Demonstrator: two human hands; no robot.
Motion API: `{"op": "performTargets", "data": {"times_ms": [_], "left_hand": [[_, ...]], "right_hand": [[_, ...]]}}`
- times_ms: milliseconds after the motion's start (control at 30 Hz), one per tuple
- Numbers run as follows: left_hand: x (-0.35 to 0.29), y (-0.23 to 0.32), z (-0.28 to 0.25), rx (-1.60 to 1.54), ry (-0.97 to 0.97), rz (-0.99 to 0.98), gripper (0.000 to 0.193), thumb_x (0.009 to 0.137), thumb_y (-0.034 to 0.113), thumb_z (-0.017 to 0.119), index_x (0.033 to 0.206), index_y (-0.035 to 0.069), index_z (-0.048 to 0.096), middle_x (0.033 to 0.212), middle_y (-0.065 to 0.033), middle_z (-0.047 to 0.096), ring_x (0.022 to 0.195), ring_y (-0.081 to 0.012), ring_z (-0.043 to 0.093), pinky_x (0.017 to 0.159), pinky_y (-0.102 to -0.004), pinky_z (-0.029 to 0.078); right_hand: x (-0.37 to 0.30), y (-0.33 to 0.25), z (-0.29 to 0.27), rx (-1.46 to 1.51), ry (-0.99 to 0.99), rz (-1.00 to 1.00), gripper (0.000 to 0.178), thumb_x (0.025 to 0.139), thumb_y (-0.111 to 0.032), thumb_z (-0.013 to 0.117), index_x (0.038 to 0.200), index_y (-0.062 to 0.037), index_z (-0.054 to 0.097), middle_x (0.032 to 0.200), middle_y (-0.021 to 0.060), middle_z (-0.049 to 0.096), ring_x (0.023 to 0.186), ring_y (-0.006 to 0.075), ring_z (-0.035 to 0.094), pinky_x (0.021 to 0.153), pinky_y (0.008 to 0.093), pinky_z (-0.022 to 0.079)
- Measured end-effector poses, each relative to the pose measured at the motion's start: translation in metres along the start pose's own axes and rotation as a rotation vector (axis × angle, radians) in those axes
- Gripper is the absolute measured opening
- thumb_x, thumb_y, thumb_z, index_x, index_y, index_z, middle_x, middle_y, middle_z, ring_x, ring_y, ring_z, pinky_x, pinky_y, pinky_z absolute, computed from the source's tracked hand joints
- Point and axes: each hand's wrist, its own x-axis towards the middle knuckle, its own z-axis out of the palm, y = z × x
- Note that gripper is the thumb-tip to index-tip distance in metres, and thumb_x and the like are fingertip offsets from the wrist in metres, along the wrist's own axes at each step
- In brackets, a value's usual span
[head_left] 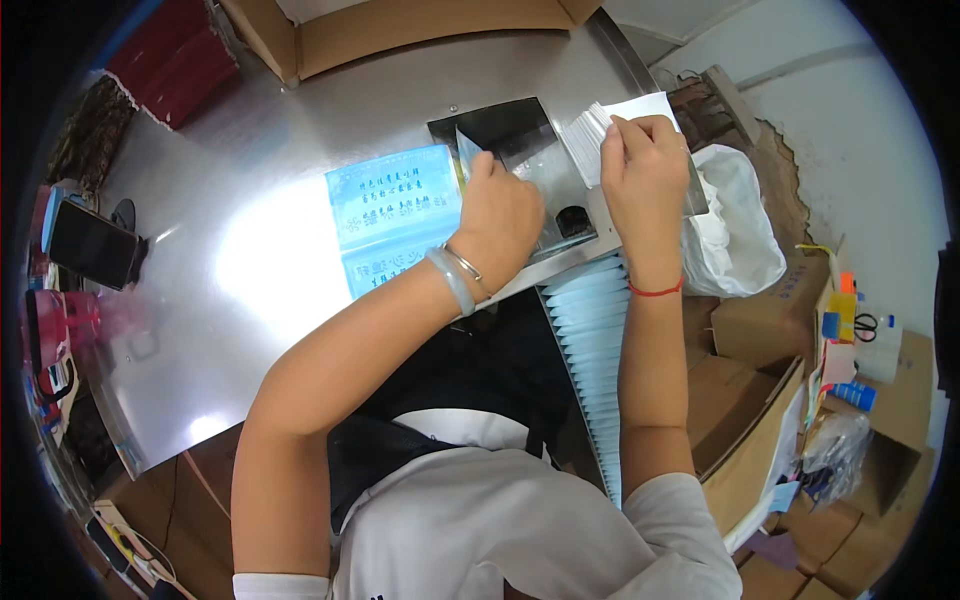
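Right hand [645, 165] fingers pinch white sheets [600, 135]; left hand [497, 220] fingers, seemingly pinching a packet [466, 152], just beside them.

A single wide fisheye view looks steeply down from the person's head, so the white-shirted chest fills the lower edge and both forearms run up from it to the left hand [497, 215] and right hand [643, 175] near the picture's centre. It sits close over the shiny metal bench [260, 250], whose straight edges bow toward the dark round rim. Cardboard boxes [760, 320] and a white wall curve along the right side.
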Motion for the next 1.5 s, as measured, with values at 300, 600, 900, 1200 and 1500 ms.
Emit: {"op": "performTargets", "data": {"times_ms": [300, 600, 900, 1200, 1500], "left_hand": [[-0.135, -0.07, -0.015, -0.201, 0.335, -0.114, 0.04, 0.073, 0.01, 0.073, 0.112, 0.012, 0.064, 0.139, -0.0176, 0.044, 0.133, -0.0399, 0.038, 0.106, -0.059, 0.026], [-0.153, -0.086, 0.003, -0.339, 0.297, -0.263, 0.068, 0.072, 0.023, 0.078, 0.134, 0.014, 0.052, 0.148, -0.0194, 0.034, 0.137, -0.0427, 0.031, 0.109, -0.0552, 0.024], [-0.157, -0.087, 0.011, -0.084, 0.235, -0.259, 0.078, 0.069, 0.019, 0.077, 0.142, 0.014, 0.049, 0.149, -0.021, 0.033, 0.134, -0.0443, 0.033, 0.109, -0.0556, 0.025], [-0.152, -0.057, 0.014, -0.236, 0.603, -0.298, 0.046, 0.069, 0.011, 0.077, 0.112, 0.013, 0.06, 0.131, -0.0165, 0.047, 0.119, -0.0369, 0.045, 0.098, -0.0488, 0.035], [-0.131, -0.052, 0.003, -0.175, 0.498, -0.211, 0.049, 0.074, 0.013, 0.075, 0.117, -0.005, 0.058, 0.103, -0.012, 0.055, 0.091, -0.0288, 0.052, 0.079, -0.039, 0.044]], "right_hand": [[-0.005, 0.018, -0.015, 0.092, 0.093, -0.119, 0.042, 0.071, 0.004, 0.059, 0.111, -0.0051, 0.068, 0.104, 0.0108, 0.064, 0.099, 0.0338, 0.058, 0.09, 0.0465, 0.045], [-0.047, -0.123, 0.027, 0.399, -0.265, -0.393, 0.03, 0.082, -0.011, 0.061, 0.111, -0.0101, 0.069, 0.111, 0.0109, 0.066, 0.111, 0.0311, 0.061, 0.108, 0.0551, 0.036], [-0.073, -0.128, 0.003, 0.748, -0.29, -0.493, 0.033, 0.082, -0.004, 0.058, 0.114, -0.0052, 0.068, 0.116, 0.012, 0.066, 0.111, 0.0282, 0.063, 0.107, 0.0559, 0.037], [-0.037, -0.121, 0.048, 0.633, -0.27, -0.423, 0.027, 0.074, -0.004, 0.065, 0.101, -0.0029, 0.066, 0.1, 0.0122, 0.064, 0.094, 0.0295, 0.064, 0.105, 0.0525, 0.039], [-0.004, -0.007, 0.009, -0.114, 0.06, -0.044, 0.014, 0.08, -0.012, 0.07, 0.086, 0.0011, 0.069, 0.08, 0.0121, 0.057, 0.076, 0.0307, 0.054, 0.071, 0.0404, 0.047]]}}
